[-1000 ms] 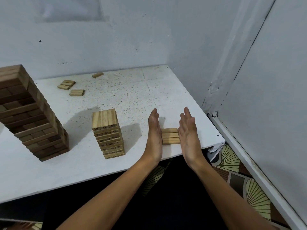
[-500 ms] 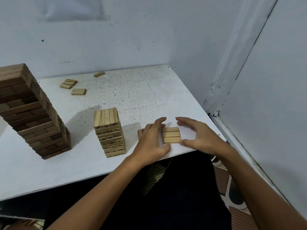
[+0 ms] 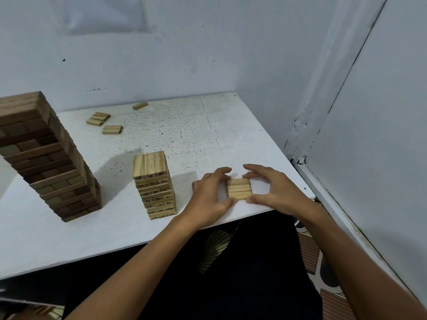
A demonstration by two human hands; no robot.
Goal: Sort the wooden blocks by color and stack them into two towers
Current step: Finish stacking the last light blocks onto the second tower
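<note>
**Light-block layer gripped for transfer**

Both hands grasp a row of three light blocks (image 3: 239, 189) near the worktop's (image 3: 208, 135) front right corner: left hand (image 3: 209, 195) and right hand (image 3: 275, 192) pinch it between thumb and fingers. Judged step: lifting this layer onto the light tower (image 3: 153, 184). It must stay squeezed together and be set crosswise. The dark tower (image 3: 44, 155) stands at the left edge.

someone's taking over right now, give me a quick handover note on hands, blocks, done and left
Left hand and right hand pinch a row of three light blocks on the white table, near its front edge.
Done: dark tower stands at the left; light tower stands mid-table, partly built.
Left: probably set this row on the light tower, then add the loose light blocks at the back, a three-block group, a second group and a single block.
</note>
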